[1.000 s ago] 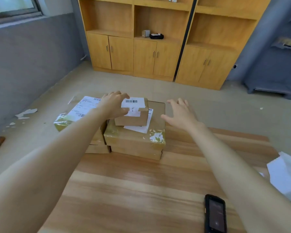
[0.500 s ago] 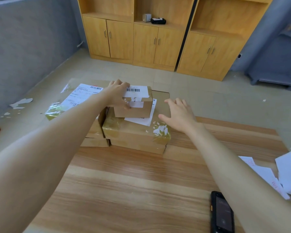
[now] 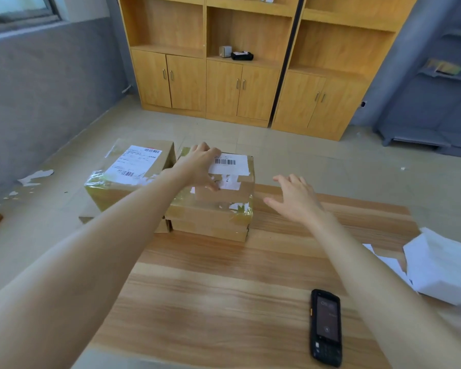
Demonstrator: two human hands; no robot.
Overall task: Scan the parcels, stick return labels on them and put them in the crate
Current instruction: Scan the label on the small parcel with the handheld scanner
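Note:
A small cardboard parcel (image 3: 234,186) with a barcode label sits on top of a taped, flatter parcel (image 3: 210,217) at the far side of the wooden table (image 3: 224,275). My left hand (image 3: 200,166) grips the small parcel's left end, fingers curled over its top and thumb on its near face. My right hand (image 3: 293,198) hovers open to the right of the stack, touching nothing. A bigger parcel (image 3: 133,174) with a shipping label stands to the left. The black handheld scanner (image 3: 326,326) lies face up on the table near my right forearm.
White label sheets and crumpled paper (image 3: 437,267) lie at the table's right edge. Wooden cabinets (image 3: 237,83) line the far wall. Paper scraps (image 3: 35,177) litter the floor on the left. No crate is in view.
My left hand has settled its grip on the small parcel, which now sits nearer the stack's front edge. My right hand stays open beside the stack. The camera has tilted a little.

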